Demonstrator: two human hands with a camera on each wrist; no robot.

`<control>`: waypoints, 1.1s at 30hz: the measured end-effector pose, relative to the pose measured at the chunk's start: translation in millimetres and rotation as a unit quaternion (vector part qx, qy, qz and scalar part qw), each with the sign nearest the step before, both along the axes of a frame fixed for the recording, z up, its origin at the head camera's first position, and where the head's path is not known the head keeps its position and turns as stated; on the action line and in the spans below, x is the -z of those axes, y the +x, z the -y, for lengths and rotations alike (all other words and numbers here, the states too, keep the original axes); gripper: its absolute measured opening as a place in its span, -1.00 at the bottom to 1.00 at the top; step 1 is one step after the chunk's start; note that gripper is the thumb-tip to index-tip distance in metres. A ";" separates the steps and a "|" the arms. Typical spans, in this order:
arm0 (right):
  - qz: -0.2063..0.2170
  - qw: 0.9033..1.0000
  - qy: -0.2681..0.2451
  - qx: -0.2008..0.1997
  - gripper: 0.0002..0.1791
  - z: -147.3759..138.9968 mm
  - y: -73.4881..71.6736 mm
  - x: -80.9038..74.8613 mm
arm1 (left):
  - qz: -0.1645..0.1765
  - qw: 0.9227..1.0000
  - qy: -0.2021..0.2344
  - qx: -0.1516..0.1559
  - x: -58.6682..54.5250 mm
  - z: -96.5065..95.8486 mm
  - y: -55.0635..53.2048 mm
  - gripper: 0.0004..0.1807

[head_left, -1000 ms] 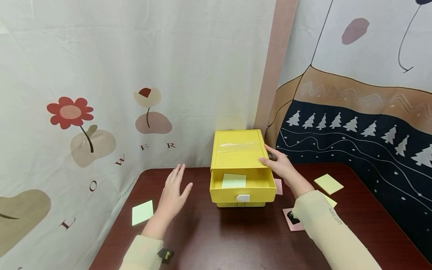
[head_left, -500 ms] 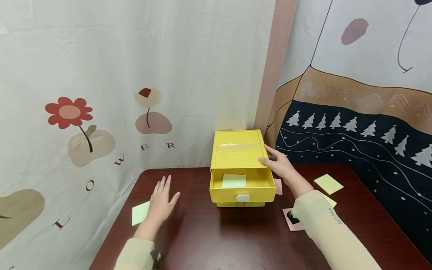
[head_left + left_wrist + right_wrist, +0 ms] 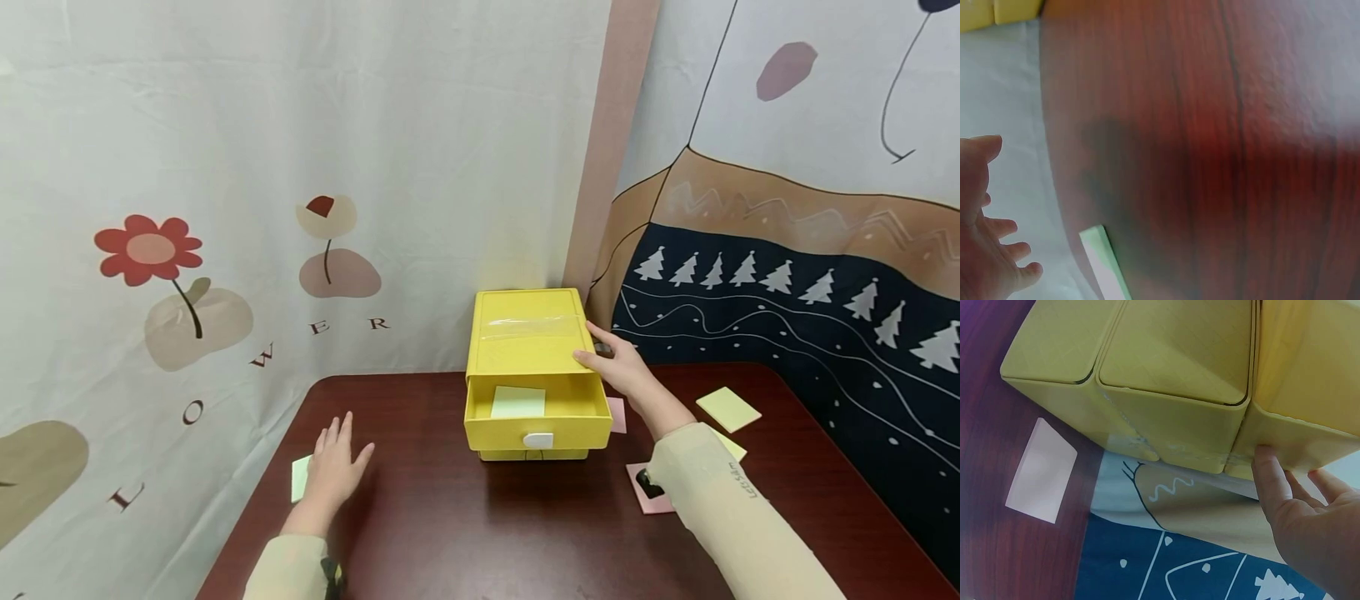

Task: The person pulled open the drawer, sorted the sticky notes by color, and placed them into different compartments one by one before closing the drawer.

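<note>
A yellow drawer cabinet (image 3: 525, 342) stands at the back of the table, its top drawer (image 3: 495, 435) pulled out. Inside that drawer lies a pale green sticky note pad (image 3: 517, 402); a white knob (image 3: 538, 441) sits on its front. My right hand (image 3: 624, 371) rests against the cabinet's upper right side, fingers extended, and the right wrist view shows its thumb (image 3: 1269, 478) touching the yellow wall. On the left, my left hand (image 3: 330, 477) hovers with fingers spread and holds nothing. It partly covers a green sticky note pad (image 3: 298, 479), whose edge also shows in the left wrist view.
A pink pad (image 3: 617, 414) lies beside the cabinet's right side. Farther right are two yellow pads (image 3: 729, 408), one partly under my sleeve in view, and another pink pad (image 3: 645, 493). Printed cloth (image 3: 420, 183) hangs behind the dark red table (image 3: 465, 533).
My left hand has moved left and down toward the green pad at the table's left, now overlapping it in the head view. My right hand and the open drawer have stayed put.
</note>
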State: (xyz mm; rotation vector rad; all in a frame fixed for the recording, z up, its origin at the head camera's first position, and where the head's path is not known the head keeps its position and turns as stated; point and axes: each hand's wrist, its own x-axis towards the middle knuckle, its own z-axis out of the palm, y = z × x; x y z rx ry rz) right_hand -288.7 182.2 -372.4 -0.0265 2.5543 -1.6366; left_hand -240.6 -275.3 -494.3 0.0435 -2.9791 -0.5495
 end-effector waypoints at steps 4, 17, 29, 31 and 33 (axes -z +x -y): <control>0.002 1.000 0.001 0.000 -0.16 0.5 -1.3 1.1 | 0.030 0.999 0.005 -0.020 4.1 10.1 2.5 -0.19; 0.002 1.000 -0.001 0.002 -0.16 -0.2 -0.8 0.8 | 0.069 0.993 0.042 -0.087 19.3 35.7 7.7 -0.16; 0.004 1.000 -0.003 0.002 -0.17 0.2 -1.7 2.1 | 0.066 0.987 0.049 -0.137 19.2 42.5 12.4 -0.05; 0.005 1.000 -0.003 0.003 -0.17 0.1 -1.7 2.1 | 0.066 0.986 0.051 -0.146 18.2 42.0 12.2 -0.01; 0.006 1.000 -0.004 0.003 -0.17 0.1 -1.7 2.0 | 0.063 0.984 0.055 -0.158 17.3 41.1 12.7 0.01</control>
